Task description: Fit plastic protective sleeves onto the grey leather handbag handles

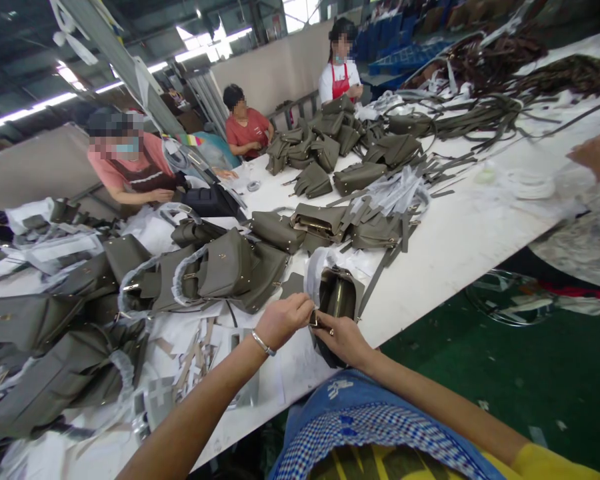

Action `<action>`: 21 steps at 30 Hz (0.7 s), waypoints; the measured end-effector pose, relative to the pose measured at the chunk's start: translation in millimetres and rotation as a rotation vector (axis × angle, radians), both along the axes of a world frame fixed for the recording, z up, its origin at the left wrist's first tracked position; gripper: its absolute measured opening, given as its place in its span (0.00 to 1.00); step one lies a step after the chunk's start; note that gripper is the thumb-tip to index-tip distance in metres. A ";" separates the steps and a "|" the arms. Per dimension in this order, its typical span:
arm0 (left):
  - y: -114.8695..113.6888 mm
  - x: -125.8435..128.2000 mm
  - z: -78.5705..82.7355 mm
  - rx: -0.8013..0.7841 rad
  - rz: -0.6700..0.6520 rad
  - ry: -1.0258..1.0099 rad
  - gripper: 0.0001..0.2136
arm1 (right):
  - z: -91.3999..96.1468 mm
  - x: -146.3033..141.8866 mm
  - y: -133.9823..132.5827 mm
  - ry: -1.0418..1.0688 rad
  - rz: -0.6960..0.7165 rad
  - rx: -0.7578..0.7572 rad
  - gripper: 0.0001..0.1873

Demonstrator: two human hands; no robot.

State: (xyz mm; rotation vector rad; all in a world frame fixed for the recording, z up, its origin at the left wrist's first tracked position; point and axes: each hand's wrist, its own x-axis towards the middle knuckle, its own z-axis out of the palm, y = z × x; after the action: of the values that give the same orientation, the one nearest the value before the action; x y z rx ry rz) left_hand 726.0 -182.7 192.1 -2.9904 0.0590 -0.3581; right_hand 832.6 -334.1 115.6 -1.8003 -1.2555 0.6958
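An olive-green handbag (338, 295) stands open at the near edge of the white table (460, 247). My left hand (284, 319), with a silver bracelet on the wrist, is closed in a pinch at the bag's metal clasp. My right hand (342, 337) grips the bag's front edge just beside it, fingers curled. Both hands meet at the small gold fitting. White wrapping paper (314, 269) sticks out of the bag's mouth.
Several more olive handbags (220, 270) lie heaped to the left and across the table's middle. Loose straps (480, 117) pile at the far right. Paper scraps (195, 357) lie near my left arm. Three people sit along the far side; another person's arm (587, 200) rests at right.
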 end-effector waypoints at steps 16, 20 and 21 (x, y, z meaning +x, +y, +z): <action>-13.2 -14.0 -20.9 -0.055 0.081 -0.013 0.05 | 2.2 1.1 3.4 0.132 -0.039 0.083 0.13; -13.6 -18.0 -27.8 -0.077 0.129 -0.056 0.05 | -5.2 1.2 7.9 0.293 -0.091 0.133 0.15; -15.8 -18.6 -31.2 -0.083 0.125 -0.063 0.05 | -9.2 1.0 8.5 0.352 -0.096 0.143 0.16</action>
State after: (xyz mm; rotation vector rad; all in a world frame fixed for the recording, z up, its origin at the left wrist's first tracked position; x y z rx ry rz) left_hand 707.4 -198.5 161.0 -3.0420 -0.1516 -0.4508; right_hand 833.7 -325.7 106.4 -1.5303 -0.9534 0.8067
